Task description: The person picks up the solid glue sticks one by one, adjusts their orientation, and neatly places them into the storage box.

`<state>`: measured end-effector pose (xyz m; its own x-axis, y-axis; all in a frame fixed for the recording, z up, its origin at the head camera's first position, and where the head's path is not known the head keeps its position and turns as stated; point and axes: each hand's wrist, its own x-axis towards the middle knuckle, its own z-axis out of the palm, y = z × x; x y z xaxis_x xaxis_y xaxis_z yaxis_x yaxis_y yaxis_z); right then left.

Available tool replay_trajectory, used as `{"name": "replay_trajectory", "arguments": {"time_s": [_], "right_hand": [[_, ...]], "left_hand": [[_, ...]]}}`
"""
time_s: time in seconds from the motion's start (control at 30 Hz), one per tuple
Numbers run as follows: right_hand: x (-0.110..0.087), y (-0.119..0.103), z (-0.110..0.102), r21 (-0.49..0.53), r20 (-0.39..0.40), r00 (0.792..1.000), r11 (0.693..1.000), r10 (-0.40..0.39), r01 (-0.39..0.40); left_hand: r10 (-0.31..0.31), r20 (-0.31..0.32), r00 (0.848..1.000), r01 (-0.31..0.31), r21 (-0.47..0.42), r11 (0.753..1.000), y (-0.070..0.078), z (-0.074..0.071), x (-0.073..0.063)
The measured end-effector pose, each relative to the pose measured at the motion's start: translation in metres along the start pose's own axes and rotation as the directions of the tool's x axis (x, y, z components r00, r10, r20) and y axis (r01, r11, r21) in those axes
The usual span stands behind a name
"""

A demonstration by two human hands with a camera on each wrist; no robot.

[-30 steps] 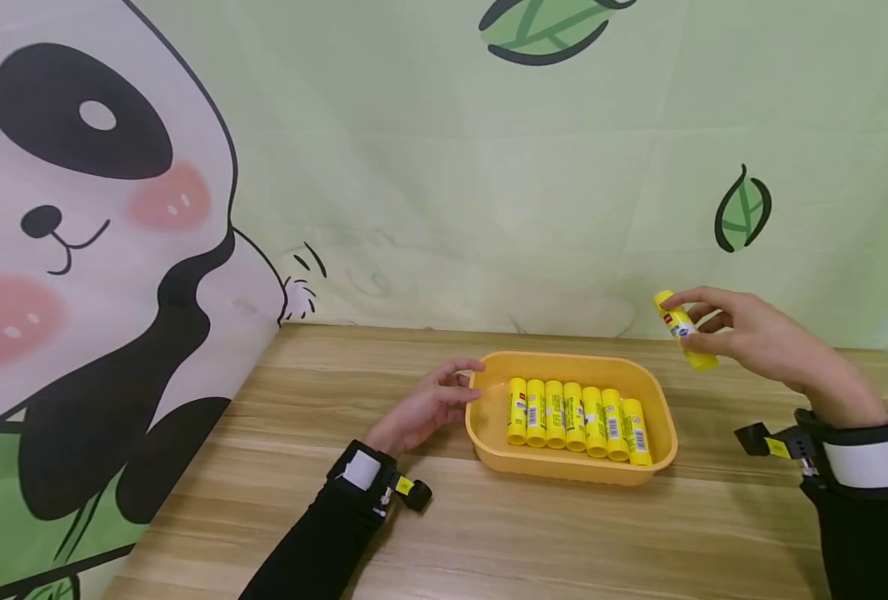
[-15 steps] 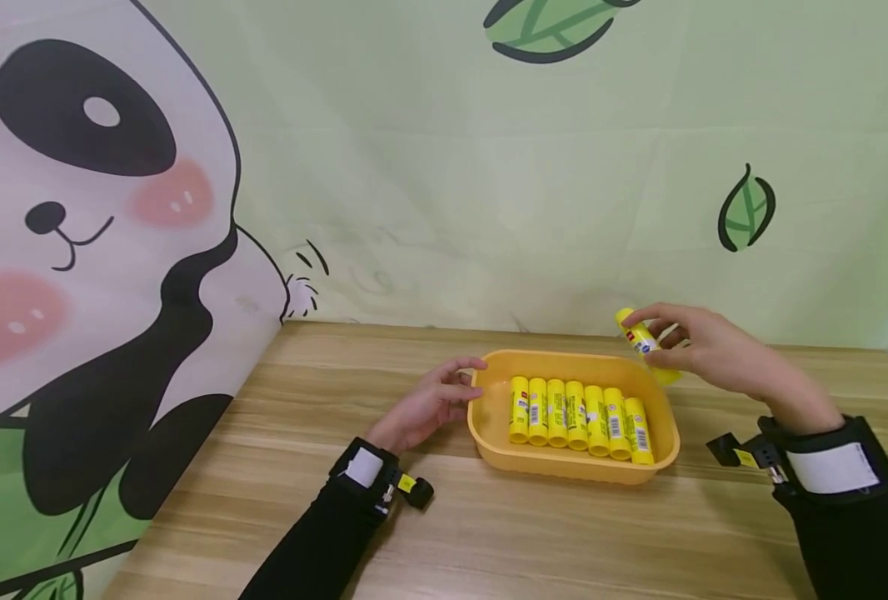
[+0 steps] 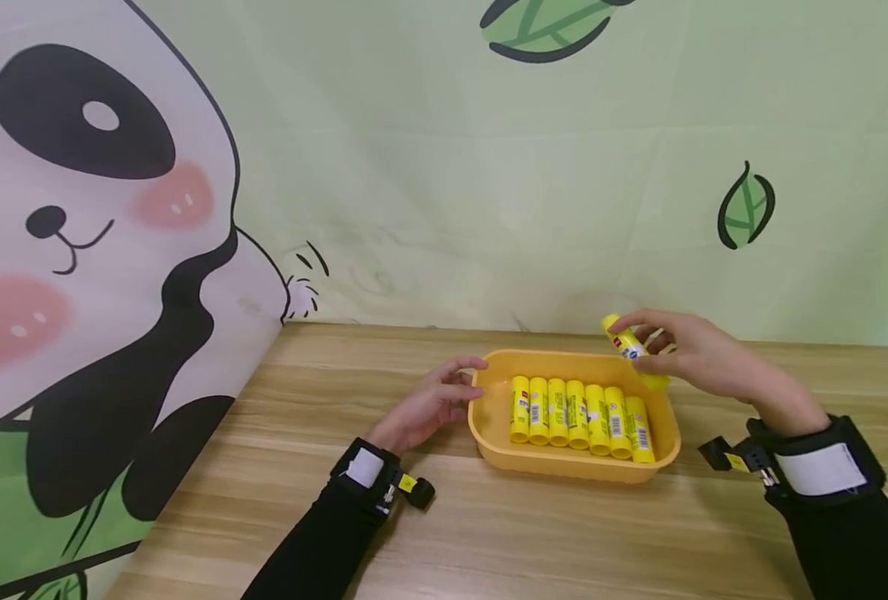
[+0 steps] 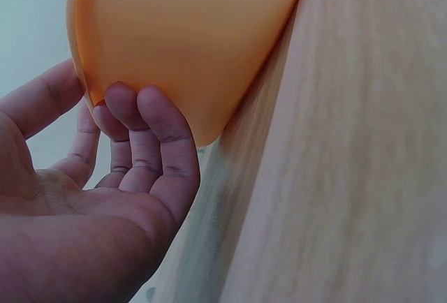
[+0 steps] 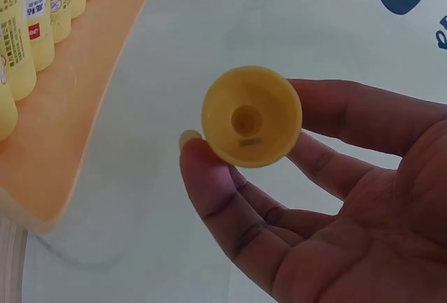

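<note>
My right hand point(image 3: 687, 354) pinches a yellow glue stick point(image 3: 626, 343) between thumb and fingers, tilted above the back right corner of a yellow-orange plastic basket point(image 3: 564, 467). In the right wrist view, the held glue stick point(image 5: 251, 116) is seen end-on, with its round hollow end facing the camera. Several yellow glue sticks point(image 3: 577, 415) lie side by side in a row inside the basket. At the basket's left end, my left hand point(image 3: 429, 404) touches the rim. Its bent, loose fingers point(image 4: 167, 125) rest against the basket's outer wall point(image 4: 181, 38) in the left wrist view.
The basket stands on a wood-grain table point(image 3: 489, 542). Inside it, bare floor point(image 3: 495, 408) shows left of the row, and a narrow strip shows at the right. Behind the table hangs a pale green backdrop point(image 3: 429, 208) printed with a panda point(image 3: 114, 250) and leaves.
My right hand has carried the glue stick left and slightly down, from right of the basket to above its back right corner. The left hand and the row of glue sticks have stayed put.
</note>
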<state>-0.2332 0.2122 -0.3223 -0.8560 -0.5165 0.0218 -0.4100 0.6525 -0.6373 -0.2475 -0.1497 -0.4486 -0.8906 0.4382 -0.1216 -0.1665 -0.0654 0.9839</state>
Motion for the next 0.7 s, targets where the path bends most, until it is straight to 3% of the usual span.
{"name": "replay_trajectory", "arguments": {"time_s": [0.23, 0.5, 0.7], "right_hand": [[0.007, -0.009, 0.004, 0.025, 0.026, 0.999, 0.999, -0.03, 0.03], [0.024, -0.015, 0.011, 0.057, 0.111, 0.994, 0.998, -0.007, 0.001], [0.035, -0.02, 0.013, 0.044, 0.162, 0.986, 0.998, -0.042, 0.035]], "left_hand": [[0.009, 0.011, 1.0, -0.009, -0.012, 1.0, 0.0, -0.001, 0.0], [0.01, 0.009, 1.0, -0.01, -0.012, 1.0, -0.002, -0.001, 0.001], [0.01, 0.004, 1.0, -0.01, -0.014, 1.0, -0.001, -0.001, 0.001]]}}
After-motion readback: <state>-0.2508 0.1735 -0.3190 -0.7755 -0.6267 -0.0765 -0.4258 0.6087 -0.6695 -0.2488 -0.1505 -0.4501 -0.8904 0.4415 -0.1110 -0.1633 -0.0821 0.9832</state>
